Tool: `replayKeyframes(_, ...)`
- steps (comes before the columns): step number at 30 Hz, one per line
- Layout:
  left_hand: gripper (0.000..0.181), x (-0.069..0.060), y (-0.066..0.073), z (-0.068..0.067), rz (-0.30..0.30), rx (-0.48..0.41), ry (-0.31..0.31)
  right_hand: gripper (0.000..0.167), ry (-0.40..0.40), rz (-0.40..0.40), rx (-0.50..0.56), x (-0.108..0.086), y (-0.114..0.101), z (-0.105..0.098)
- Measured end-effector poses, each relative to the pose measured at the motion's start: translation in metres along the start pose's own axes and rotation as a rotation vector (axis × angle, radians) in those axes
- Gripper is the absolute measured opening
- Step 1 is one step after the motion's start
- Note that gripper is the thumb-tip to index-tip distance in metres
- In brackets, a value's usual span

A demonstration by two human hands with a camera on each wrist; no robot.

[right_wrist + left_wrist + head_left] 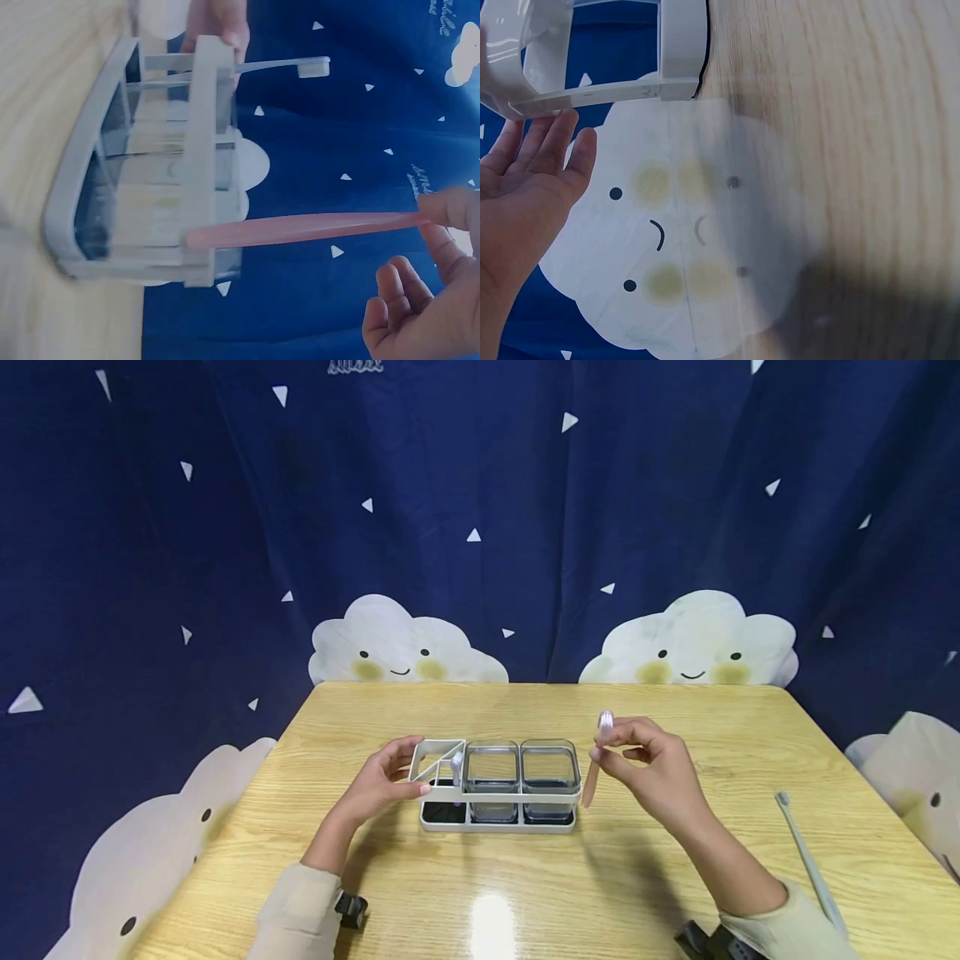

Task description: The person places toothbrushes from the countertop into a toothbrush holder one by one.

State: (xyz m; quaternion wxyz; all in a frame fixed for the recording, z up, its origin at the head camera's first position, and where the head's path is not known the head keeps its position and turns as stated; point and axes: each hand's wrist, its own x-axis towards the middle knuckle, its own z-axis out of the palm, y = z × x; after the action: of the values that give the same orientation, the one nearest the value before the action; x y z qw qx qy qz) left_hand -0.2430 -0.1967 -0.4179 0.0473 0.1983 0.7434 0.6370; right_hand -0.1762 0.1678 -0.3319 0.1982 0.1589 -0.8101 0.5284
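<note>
A white toothbrush holder [517,797] stands on the table, with two clear cups [551,767] in its middle and right places. In its divided left compartment a white-headed toothbrush [313,67] stands upright. My left hand [378,785] holds the holder's left end, thumb at the front and fingers toward the back. My right hand [660,768] pinches a pink toothbrush [315,227] near its head, handle pointing down. That brush hangs beside the holder's right end in the head view; whether it touches the holder I cannot tell.
On the wooden table [420,893], a grey-green toothbrush [810,864] lies at the right, beyond my right forearm. A dark blue curtain [450,468] with clouds and triangles hangs behind the table's far edge.
</note>
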Motion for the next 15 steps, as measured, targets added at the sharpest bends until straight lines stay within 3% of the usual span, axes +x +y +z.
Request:
replayKeyframes(7,0.072,-0.005,0.017,0.005,-0.009,0.014,-0.004,0.011,-0.029,0.015,0.155,0.012,-0.011,0.006)
replayKeyframes(15,0.072,-0.004,0.010,0.002,-0.009,-0.005,-0.003,0.007,-0.068,0.051,0.254,0.024,-0.012,0.012)
